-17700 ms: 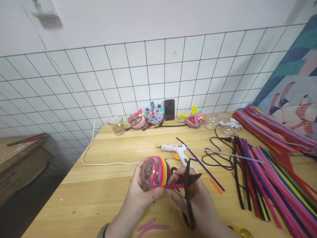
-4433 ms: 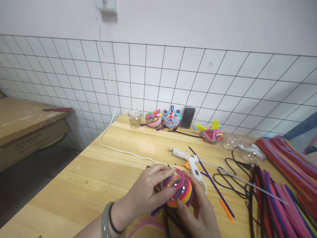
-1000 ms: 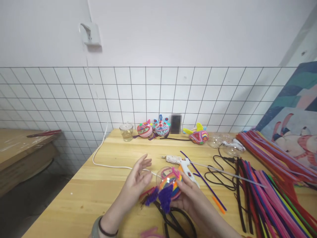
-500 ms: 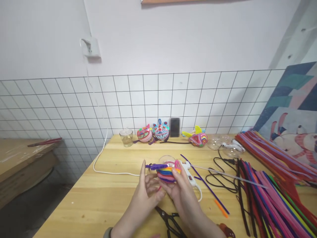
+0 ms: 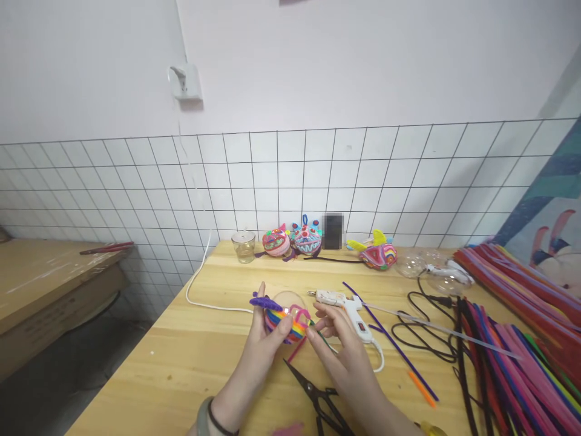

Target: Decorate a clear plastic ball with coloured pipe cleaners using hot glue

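My left hand (image 5: 265, 339) holds a clear plastic ball (image 5: 289, 298) wrapped in rainbow pipe cleaners, its thumb over the stripes. A fuzzy purple piece (image 5: 265, 301) sticks out at the ball's upper left, and a pink loop (image 5: 300, 313) curls at its right. Beside that right end is my right hand (image 5: 340, 342), fingers apart and loosely curved, thumb tip at the ball's edge. A thin dark green strand shows between ball and right hand; whether the fingers touch it is unclear. Black-handled scissors (image 5: 320, 396) lie below, between my forearms.
A white glue gun (image 5: 347, 306) lies right of the ball, with purple (image 5: 390, 342) and orange pipe cleaners (image 5: 422, 389) near it. Several finished fish-like crafts (image 5: 307, 239) and a glass (image 5: 245, 247) line the wall. Pipe cleaner bundles (image 5: 503, 357) and a black cord (image 5: 420, 327) occupy the right.
The right hand has loosened from the ball and shifted to its right side. The left hand now grips the ball with its thumb on the stripes, and the ball has turned. The view has shifted slightly.
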A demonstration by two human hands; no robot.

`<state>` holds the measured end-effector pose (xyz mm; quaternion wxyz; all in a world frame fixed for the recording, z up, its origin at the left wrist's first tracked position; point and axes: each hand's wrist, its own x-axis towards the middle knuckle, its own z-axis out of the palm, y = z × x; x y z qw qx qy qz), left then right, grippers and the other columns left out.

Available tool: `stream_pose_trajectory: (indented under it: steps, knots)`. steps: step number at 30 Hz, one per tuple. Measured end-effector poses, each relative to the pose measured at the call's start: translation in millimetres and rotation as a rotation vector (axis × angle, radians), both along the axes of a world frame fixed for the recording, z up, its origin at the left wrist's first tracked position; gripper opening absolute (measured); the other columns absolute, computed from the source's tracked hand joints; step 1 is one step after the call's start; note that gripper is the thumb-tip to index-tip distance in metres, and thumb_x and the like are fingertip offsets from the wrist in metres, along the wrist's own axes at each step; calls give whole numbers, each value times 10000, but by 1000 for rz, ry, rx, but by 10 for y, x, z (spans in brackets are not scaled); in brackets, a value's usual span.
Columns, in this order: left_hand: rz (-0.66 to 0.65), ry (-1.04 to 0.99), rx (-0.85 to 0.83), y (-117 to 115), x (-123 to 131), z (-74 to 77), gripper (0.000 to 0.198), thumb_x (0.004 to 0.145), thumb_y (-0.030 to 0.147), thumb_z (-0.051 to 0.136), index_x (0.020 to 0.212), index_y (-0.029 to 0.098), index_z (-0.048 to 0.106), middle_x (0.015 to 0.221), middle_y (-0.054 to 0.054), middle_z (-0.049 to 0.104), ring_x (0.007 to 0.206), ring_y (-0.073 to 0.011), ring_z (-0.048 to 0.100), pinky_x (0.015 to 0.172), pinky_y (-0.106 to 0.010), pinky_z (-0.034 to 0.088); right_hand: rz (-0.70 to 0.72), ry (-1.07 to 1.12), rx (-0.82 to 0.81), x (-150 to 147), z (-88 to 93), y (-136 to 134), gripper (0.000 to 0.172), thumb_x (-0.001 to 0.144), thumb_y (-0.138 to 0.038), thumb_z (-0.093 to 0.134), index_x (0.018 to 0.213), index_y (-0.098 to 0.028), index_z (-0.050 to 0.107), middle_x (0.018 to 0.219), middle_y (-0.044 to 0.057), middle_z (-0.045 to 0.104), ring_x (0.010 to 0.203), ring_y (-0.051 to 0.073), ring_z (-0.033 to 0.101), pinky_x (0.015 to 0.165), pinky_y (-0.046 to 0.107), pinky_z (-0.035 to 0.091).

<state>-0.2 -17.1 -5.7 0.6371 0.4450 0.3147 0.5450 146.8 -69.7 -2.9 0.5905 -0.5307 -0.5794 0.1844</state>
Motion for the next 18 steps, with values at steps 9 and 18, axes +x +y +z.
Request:
stream_pose_trajectory:
  steps: [9,18]
  knots:
    - [-11,87,111,-79,7,73,1130,725,399,780,1532,321,-7,1244,-76,625,1111,-230,612,1025,-389,425,48,-457,230,29,309,-54,97,887,-150,554,821,-208,594,739,34,663,683,182,648,620,281,503]
    - [-25,98,121,-122,5,110,1165,693,323,809,1529,294,0,1199,-70,647,1045,-218,635,995,-395,456,53,-324,36,12,222,4,129,828,-168,516,753,-212,612,724,49,680,677,203,646,642,313,511]
